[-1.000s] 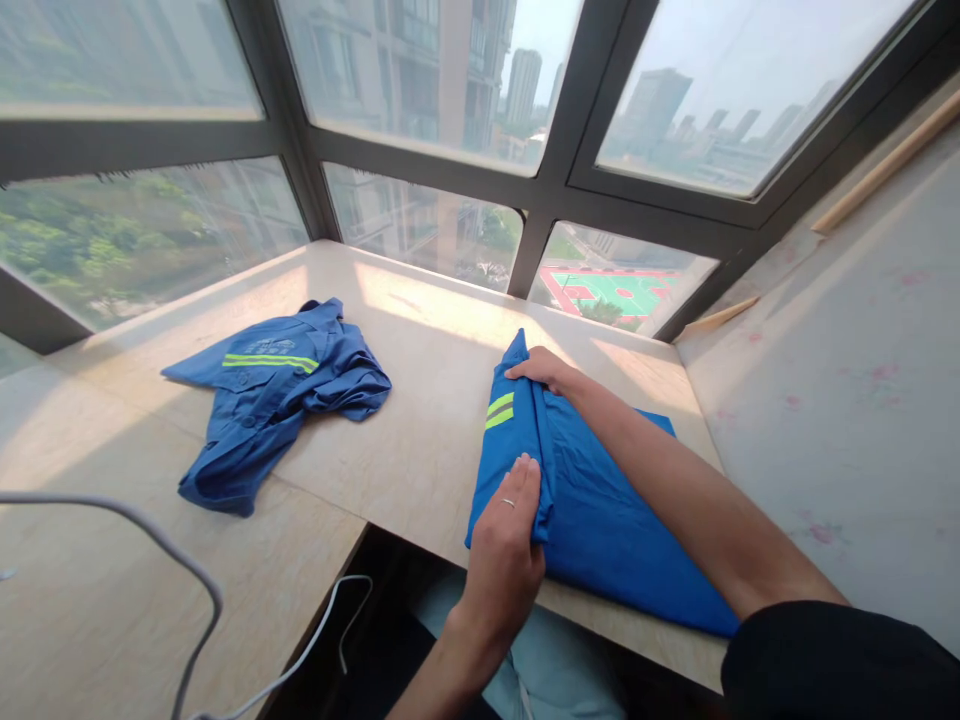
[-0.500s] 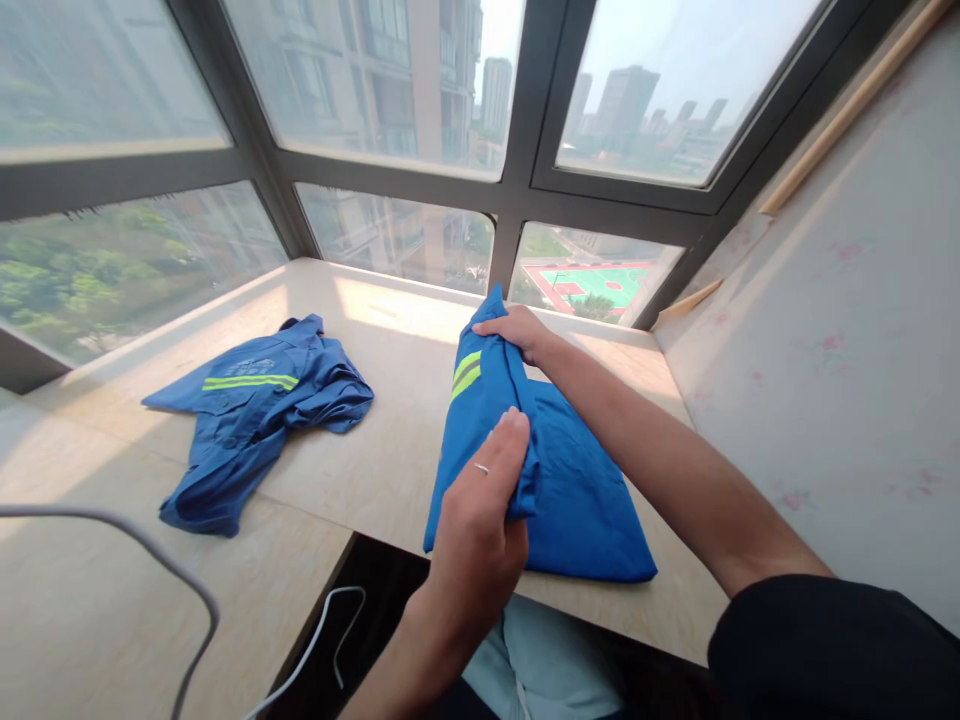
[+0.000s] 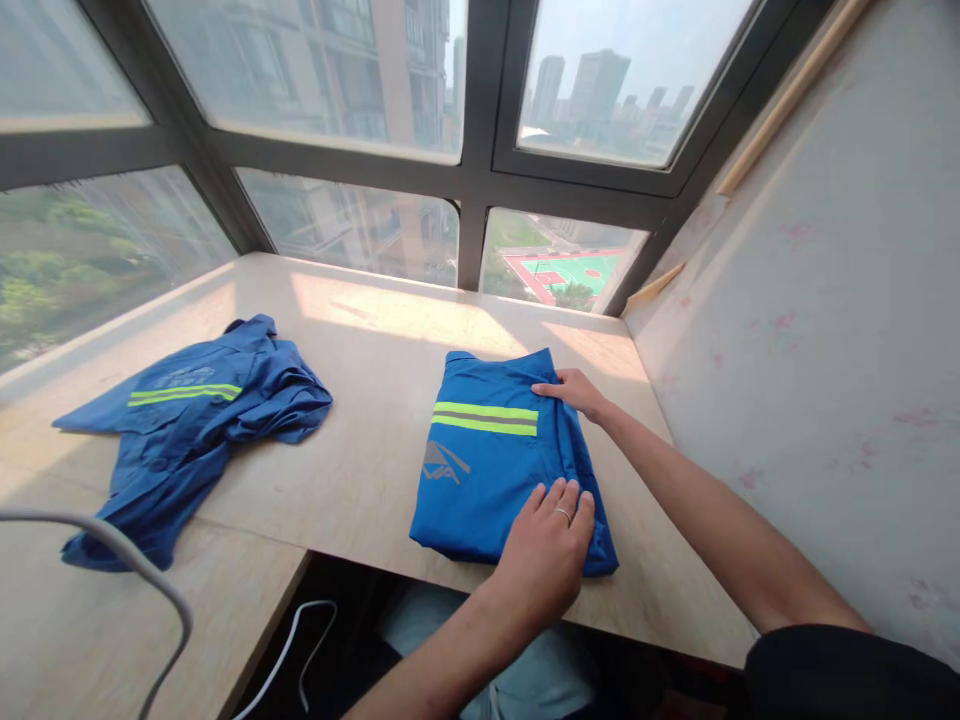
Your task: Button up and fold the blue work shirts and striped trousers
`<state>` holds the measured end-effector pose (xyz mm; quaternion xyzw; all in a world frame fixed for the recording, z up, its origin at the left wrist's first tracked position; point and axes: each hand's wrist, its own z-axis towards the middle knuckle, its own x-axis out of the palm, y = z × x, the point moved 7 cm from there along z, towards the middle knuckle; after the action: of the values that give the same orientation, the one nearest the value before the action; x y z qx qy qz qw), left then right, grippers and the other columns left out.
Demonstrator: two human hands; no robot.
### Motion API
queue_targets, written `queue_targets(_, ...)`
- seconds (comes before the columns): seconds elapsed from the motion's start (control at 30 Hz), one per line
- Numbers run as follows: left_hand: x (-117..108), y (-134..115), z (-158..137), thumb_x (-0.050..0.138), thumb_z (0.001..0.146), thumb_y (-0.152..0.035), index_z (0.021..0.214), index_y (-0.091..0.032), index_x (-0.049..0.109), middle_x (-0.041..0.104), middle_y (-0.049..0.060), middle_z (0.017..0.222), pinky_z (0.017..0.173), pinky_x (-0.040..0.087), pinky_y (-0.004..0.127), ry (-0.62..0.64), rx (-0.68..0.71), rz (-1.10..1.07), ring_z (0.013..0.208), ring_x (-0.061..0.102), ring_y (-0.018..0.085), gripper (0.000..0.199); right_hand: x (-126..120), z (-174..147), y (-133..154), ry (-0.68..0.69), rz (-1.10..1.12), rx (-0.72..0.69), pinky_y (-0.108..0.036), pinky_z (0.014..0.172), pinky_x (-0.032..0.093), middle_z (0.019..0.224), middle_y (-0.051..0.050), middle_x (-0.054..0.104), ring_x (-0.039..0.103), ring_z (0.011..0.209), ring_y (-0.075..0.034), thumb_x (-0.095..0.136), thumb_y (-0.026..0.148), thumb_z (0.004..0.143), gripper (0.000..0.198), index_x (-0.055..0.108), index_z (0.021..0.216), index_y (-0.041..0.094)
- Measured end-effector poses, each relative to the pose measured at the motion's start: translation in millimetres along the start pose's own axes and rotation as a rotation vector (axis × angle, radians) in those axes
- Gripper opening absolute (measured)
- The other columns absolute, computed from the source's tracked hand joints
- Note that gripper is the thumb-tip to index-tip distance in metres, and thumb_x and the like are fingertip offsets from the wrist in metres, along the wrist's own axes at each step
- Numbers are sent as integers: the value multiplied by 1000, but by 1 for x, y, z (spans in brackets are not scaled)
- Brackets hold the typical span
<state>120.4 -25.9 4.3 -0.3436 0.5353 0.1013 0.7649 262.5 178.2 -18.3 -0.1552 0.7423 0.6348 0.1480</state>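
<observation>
A folded blue work shirt [image 3: 480, 500] lies on the ledge in front of me, with a yellow-green and grey reflective band and a grey logo facing up. My left hand [image 3: 551, 540], a ring on one finger, rests palm down on the near right part of the shirt, its fingers stretched out. At the far right edge, my right hand [image 3: 576, 392] holds the cloth, thumb on top; its other fingers are partly hidden behind the edge. A second blue work shirt [image 3: 195, 410] with a similar band lies crumpled to the left, apart from both hands.
The pale ledge [image 3: 360, 470] runs along windows with a dark frame [image 3: 469, 240]. A flowered wall [image 3: 810, 330] bounds the right side. A grey cable [image 3: 169, 590] arches at the lower left. A white cable [image 3: 281, 655] hangs in the dark gap below the ledge.
The raised part of the folded shirt has been laid over to the right and now lies flat, band and logo showing. My left hand has gone from gripping to lying on the cloth.
</observation>
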Motion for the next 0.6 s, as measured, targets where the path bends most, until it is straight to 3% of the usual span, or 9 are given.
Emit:
queue_targets(0.2, 27, -6, 9, 36, 97, -19, 147, -10, 43, 45, 17, 151, 114, 37, 49, 81, 1, 15, 141, 42, 31, 52, -3, -6, -59, -51, 293, 30, -30, 69, 54, 79, -3, 74, 66, 71, -18, 83, 49, 59, 44, 69, 82, 14)
queue_targets(0.37, 36, -9, 8, 39, 97, -22, 151, -17, 38, 39, 13, 156, 116, 33, 50, 94, 28, 8, 144, 36, 29, 54, -10, -8, -68, -53, 494, -6, -36, 82, 55, 99, -8, 75, 69, 86, -22, 81, 42, 59, 54, 65, 104, 15)
queue_targets(0.6, 52, -10, 4, 41, 97, -23, 152, -18, 36, 38, 18, 155, 115, 31, 53, 98, 106, 110, 145, 34, 33, 55, -21, -5, -77, -155, 627, -18, -34, 76, 55, 90, -2, 74, 68, 77, -20, 72, 25, 53, 47, 58, 98, 18)
